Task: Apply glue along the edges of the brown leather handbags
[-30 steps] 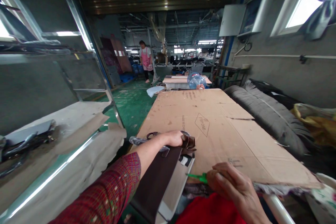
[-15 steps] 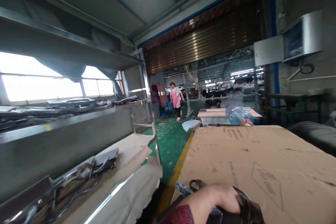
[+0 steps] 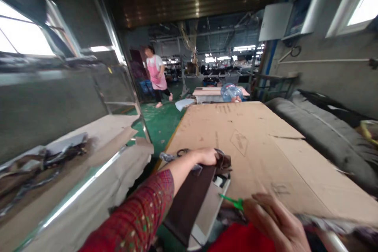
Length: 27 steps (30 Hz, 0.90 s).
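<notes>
My left hand (image 3: 208,156) is closed on the far end of a dark brown leather-like piece (image 3: 191,199), bunching up its crumpled brown end (image 3: 223,162). The piece lies slanting at the near left edge of the cardboard, with a pale grey panel (image 3: 208,208) along its right side. A black loop and some clear plastic wrap (image 3: 167,157) lie beside my left wrist. My right hand (image 3: 276,220) is closed around a thin green tool (image 3: 236,202), its pointed end aimed at the pale panel but apart from it. The tool's exact kind is unclear.
A large cardboard sheet (image 3: 254,153) covers the table. A metal shelf rack (image 3: 118,149) with wrapped brown pieces stands left. A blue water bottle (image 3: 230,92) lies beyond the table. Grey rolls (image 3: 321,138) lie right. A person in a pink apron (image 3: 156,73) walks along the green floor.
My view has tipped down and turned right. My right hand with the green tool has come into view. My left hand still grips the brown piece. The person in the apron appears nearer.
</notes>
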{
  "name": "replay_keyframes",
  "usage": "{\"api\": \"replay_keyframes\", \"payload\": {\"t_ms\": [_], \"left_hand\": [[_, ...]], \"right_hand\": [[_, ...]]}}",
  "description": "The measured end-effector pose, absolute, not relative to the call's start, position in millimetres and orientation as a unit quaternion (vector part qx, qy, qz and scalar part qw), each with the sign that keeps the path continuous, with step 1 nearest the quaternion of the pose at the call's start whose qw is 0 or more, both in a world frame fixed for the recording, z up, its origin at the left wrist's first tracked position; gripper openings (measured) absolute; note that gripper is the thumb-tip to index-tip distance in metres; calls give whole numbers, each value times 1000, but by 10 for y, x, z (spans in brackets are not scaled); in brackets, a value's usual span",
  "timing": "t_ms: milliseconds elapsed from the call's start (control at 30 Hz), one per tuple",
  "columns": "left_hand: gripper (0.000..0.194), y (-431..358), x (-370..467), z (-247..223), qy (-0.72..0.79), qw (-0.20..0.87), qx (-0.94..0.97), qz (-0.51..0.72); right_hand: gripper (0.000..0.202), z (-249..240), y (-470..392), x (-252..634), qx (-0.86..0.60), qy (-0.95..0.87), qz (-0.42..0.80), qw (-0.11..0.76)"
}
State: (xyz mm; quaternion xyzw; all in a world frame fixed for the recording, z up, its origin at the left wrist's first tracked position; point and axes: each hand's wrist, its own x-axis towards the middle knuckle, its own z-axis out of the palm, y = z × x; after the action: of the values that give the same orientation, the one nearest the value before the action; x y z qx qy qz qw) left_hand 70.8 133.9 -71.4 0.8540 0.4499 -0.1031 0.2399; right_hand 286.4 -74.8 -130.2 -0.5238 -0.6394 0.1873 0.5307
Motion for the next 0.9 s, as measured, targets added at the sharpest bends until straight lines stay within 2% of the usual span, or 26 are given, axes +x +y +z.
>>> {"api": "replay_keyframes", "payload": {"t_ms": [67, 233, 433, 567, 700, 833, 900], "left_hand": [[22, 1400, 692, -771, 446, 254, 853, -97], [16, 1407, 690, -734, 451, 258, 849, -96], [25, 1328, 709, -621, 466, 240, 847, -86], [29, 1318, 713, -616, 471, 235, 846, -83], [28, 1335, 711, -648, 467, 232, 850, -82], [28, 1338, 709, -676, 465, 227, 853, -75], [28, 1326, 710, -673, 470, 222, 852, -69]], "right_hand": [[25, -1310, -809, 2971, -529, -639, 219, 514], [15, -1280, -737, 3012, -508, -659, 195, 519], [14, -1105, -848, 2921, -430, -726, 277, 460], [12, -1066, -903, 2933, -449, -718, 231, 478], [14, -1036, -967, 2952, -406, -771, 242, 427], [16, -1050, -1000, 2949, -427, -760, 169, 460], [17, -1050, -1007, 2939, -421, -771, 177, 444]]}}
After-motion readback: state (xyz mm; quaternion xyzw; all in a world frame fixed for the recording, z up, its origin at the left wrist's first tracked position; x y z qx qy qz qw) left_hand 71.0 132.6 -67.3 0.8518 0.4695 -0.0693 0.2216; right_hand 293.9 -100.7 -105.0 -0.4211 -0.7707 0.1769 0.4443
